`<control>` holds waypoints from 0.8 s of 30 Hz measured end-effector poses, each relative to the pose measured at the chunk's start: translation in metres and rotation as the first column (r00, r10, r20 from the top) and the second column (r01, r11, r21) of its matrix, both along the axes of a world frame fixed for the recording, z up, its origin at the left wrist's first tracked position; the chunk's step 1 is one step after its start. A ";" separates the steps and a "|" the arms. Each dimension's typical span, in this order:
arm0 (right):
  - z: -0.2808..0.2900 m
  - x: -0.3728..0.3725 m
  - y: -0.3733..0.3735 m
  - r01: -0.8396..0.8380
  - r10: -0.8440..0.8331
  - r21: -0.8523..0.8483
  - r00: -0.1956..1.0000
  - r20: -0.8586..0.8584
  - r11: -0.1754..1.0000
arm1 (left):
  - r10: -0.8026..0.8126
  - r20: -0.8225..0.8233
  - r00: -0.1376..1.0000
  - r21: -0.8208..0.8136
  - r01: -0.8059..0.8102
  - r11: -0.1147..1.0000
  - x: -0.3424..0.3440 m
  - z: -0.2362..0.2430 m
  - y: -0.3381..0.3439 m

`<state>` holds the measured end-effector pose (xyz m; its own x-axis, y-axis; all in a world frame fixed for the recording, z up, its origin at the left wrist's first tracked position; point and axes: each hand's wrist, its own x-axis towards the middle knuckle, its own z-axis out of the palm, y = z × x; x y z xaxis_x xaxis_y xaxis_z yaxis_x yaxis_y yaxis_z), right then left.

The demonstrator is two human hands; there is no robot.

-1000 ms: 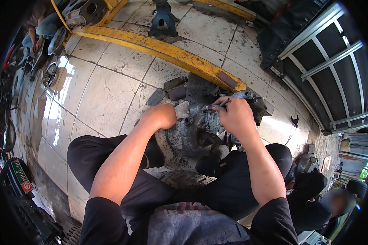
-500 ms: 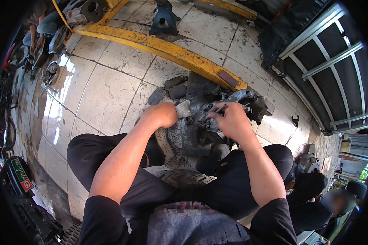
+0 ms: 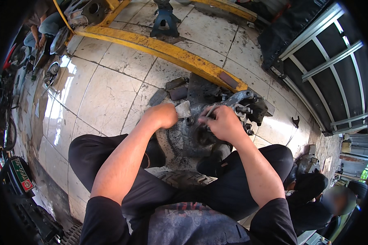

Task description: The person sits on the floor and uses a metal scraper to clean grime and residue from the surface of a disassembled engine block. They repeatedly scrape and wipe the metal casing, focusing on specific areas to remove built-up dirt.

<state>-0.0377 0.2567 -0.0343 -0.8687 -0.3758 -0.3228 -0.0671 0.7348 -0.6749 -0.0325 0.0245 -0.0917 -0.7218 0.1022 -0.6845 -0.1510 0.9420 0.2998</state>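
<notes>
My left hand [image 3: 163,115] is closed, and from its fingers sticks out a flat, pale grey rectangular piece [image 3: 183,109], stained dark in places; its handle, if any, is hidden. My right hand [image 3: 225,122] is a little to the right, its fingers closed round a thin, dark, rod-like tool [image 3: 210,111] blurred at the tip. Both hands are over a greasy dark metal vehicle part [image 3: 192,141] on the floor between my bent legs. A curved metal arm [image 3: 239,96] and several studs rise from its right side.
Dark worn pads [image 3: 178,92] lie beyond my left hand. A yellow steel frame [image 3: 151,45] crosses the floor ahead, with a blue stand [image 3: 164,24] behind it. Other people sit at the far left and lower right. A ribbed dark panel [image 3: 323,69] stands at the right.
My right hand has shifted slightly left and down, bringing the rod-like tool nearer the pale piece. The left hand stays in place.
</notes>
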 end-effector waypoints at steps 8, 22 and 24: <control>-0.005 0.008 0.000 -0.124 0.146 -0.123 0.971 0.188 0.985 | 0.006 0.040 0.999 -0.026 -0.005 1.000 -0.005 0.007 -0.001; 0.010 0.080 0.013 -0.206 0.252 0.224 0.947 -0.200 0.952 | 0.036 0.053 0.998 -0.006 -0.036 0.999 0.012 0.009 -0.008; 0.002 0.099 0.017 -0.193 0.228 0.184 0.955 -0.189 0.964 | 0.035 0.048 0.998 -0.005 -0.035 0.999 0.014 0.010 -0.011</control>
